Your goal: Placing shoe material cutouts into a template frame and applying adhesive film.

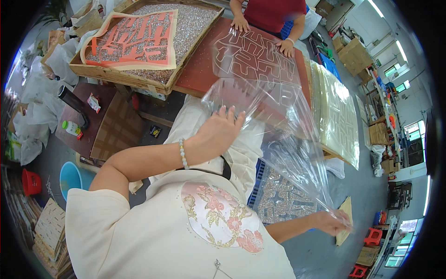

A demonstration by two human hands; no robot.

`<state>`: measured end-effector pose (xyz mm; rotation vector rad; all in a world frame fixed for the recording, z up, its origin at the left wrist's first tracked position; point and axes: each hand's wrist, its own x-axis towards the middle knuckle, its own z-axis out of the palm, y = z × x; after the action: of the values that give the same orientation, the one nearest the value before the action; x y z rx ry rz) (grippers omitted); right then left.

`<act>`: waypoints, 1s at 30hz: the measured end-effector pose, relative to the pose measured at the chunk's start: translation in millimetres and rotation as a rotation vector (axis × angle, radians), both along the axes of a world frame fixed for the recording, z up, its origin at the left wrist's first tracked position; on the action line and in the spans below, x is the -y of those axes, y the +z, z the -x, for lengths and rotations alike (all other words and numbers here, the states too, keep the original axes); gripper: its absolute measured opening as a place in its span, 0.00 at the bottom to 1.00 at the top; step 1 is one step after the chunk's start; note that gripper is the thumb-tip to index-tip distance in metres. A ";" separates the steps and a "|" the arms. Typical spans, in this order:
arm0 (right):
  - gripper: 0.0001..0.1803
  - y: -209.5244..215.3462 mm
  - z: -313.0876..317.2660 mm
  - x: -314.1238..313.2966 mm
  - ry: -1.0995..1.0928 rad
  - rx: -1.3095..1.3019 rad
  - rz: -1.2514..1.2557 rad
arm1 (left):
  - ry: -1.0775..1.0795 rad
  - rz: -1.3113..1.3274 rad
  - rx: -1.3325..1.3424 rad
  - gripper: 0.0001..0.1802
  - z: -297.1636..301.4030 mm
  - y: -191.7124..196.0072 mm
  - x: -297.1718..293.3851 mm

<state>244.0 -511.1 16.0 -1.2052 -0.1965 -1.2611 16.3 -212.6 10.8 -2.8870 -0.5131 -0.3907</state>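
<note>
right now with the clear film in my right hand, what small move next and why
Perhaps draw the clear film gently leftward with your left hand: it looks creased there, while your right hand holds its near end out and a co-worker's hands rest at the far end.

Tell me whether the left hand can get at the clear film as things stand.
Yes, it seems: the left hand is right by the clear film, with nothing visible between them, though whether it grips the film is hard to tell.

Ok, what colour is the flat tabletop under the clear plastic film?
Reddish-brown; the flat tabletop under the clear plastic film shows best in the head view.
</note>
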 end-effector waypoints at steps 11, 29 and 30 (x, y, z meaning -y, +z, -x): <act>0.26 5.7 15.1 182.4 -0.109 -0.043 0.109 | -1.023 -0.102 -0.700 0.21 -36.9 117.7 68.8; 0.18 61.8 -185.1 55.2 0.318 -0.582 0.761 | -0.871 -0.012 0.219 0.07 -351.8 92.3 -101.5; 0.17 73.2 -210.6 39.5 0.330 -0.574 0.844 | -0.818 -0.086 0.228 0.08 -363.8 104.7 -125.0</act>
<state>454.6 -550.5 89.2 -2.0998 -0.5065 -0.4841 380.2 -87.6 115.5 -2.8429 0.6802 -0.8227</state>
